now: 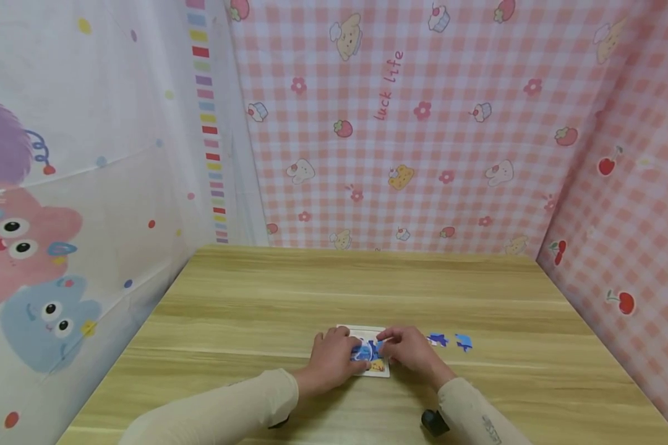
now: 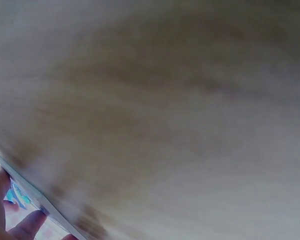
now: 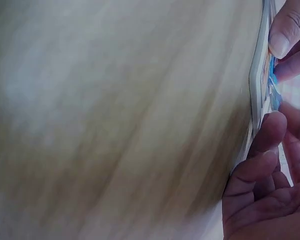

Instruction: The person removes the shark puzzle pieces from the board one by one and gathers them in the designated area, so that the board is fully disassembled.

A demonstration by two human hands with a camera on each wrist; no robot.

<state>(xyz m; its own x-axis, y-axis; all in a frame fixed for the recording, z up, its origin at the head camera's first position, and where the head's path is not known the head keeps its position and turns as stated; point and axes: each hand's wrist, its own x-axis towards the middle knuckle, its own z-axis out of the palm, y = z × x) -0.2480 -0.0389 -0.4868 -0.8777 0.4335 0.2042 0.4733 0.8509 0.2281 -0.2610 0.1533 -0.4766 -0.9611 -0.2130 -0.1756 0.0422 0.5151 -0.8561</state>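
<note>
My left hand (image 1: 329, 358) rests on the left part of the puzzle board (image 1: 367, 352), fingers lying loosely curved over it, and I cannot tell if they pinch anything. My right hand (image 1: 409, 351) lies on the right part of the same board, its fingers (image 3: 270, 135) bent down onto the board's edge; if a piece is between them I cannot tell. Both hands cover most of the board, so only a blue picture part in the middle and a yellow bit at the near edge are visible between them.

The board lies flat on the wooden table (image 1: 267, 296), near the near edge, about the middle. Which way its long axis goes I cannot tell under the hands.

Just to the right of my right hand, two loose blue puzzle pieces (image 1: 449, 340) lie on the table, side by side, apart from the board.

Behind the table hangs a pink checked cloth (image 1: 423, 136); on the left a white cloth with cartoon monsters (image 1: 61, 216)
</note>
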